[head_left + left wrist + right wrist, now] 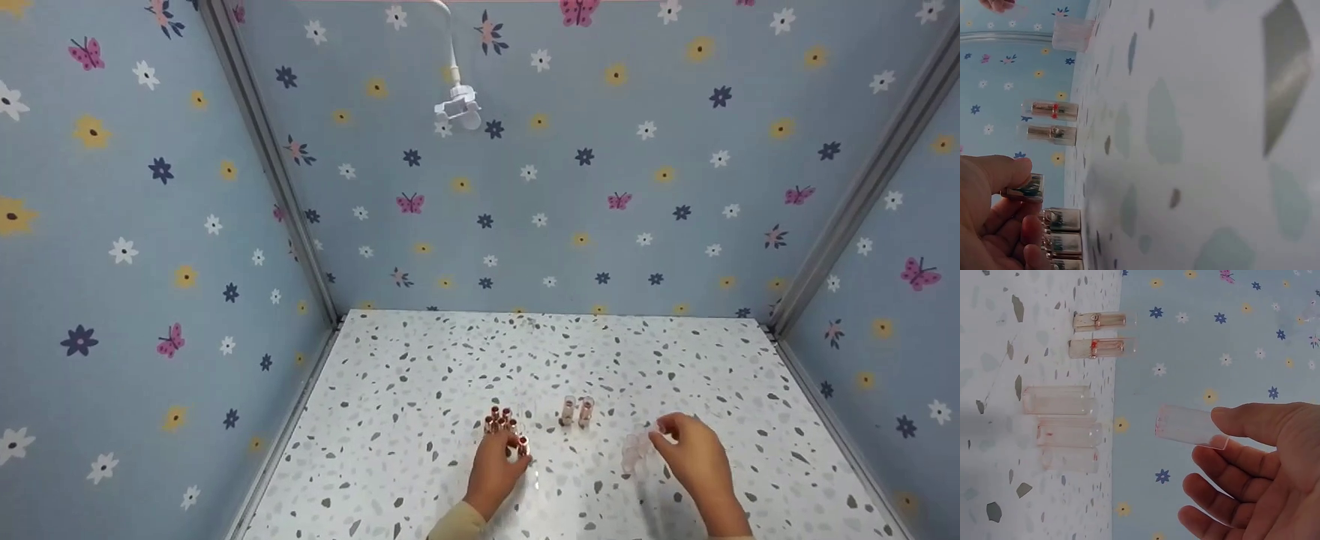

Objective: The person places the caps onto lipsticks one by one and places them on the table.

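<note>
My left hand (495,466) pinches a small lipstick tube (1030,188) with a clear base and a copper-coloured top, held just off the table between thumb and fingers. Beside and behind that hand, several similar uncapped lipstick tubes (1065,219) stand upright in a cluster. On the right, my right hand (694,454) grips a clear, faintly pink cap (1190,427) by one end, in the air. Three more clear caps (1067,433) stand on the table to its left. Between the hands, farther back, are two upright lipstick tubes (568,411) with clear caps on.
The white speckled table (420,360) is walled in by blue flowered panels (555,247) at the back and both sides, with grey metal posts (270,165) at the corners. A white clamp on a flexible arm (459,105) hangs at the back.
</note>
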### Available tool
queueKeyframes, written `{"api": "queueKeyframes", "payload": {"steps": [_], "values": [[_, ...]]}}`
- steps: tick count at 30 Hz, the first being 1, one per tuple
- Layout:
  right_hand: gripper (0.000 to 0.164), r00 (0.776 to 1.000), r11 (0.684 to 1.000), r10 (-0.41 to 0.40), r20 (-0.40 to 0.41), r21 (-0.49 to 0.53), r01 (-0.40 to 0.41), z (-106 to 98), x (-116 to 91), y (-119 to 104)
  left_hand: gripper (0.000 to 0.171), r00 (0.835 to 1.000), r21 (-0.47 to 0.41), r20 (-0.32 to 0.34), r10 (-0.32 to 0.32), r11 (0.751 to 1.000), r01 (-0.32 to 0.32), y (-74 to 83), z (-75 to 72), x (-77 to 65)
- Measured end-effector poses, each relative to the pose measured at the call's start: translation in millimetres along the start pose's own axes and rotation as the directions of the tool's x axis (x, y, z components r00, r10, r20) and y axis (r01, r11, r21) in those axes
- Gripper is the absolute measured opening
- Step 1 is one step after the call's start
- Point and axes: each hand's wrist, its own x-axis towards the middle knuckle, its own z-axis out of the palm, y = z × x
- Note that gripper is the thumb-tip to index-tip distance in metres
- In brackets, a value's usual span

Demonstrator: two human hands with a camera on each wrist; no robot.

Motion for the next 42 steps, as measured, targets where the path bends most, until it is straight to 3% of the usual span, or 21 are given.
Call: {"api": "queueKeyframes", "payload": {"steps": [8, 17, 25, 30, 42], "values": [[0.021, 0.978, 0.978, -0.205, -0.041, 0.029, 0.207, 11, -4, -34, 0.017, 0.979, -0.077, 0.159, 0.125, 0.990, -0.114, 15.7, 2.8, -0.7], [0.020, 0.920, 0.919, -0.388, -0.048, 0.055, 0.390, 25, -12, -65, 0.018, 0.950, -0.025, 0.161, 0.268, 0.963, -0.267, 26.1, 15.7, -2.2], [0.019, 0.881, 0.880, -0.473, -0.029, 0.036, 0.473, 40, -13, -73, 0.016, 0.942, -0.016, 0.203, 0.268, 0.963, -0.270, 34.1, 21.6, -2.4], [0.017, 0.873, 0.873, -0.487, 0.013, -0.013, 0.487, 49, -14, -74, 0.016, 0.933, -0.014, 0.202, 0.298, 0.953, -0.301, 35.7, 24.5, -3.7], [0.015, 0.849, 0.851, -0.518, 0.105, -0.044, 0.524, 67, -10, -72, 0.017, 0.935, -0.003, 0.197, 0.295, 0.954, -0.301, 40.8, 24.2, -3.2]]}}
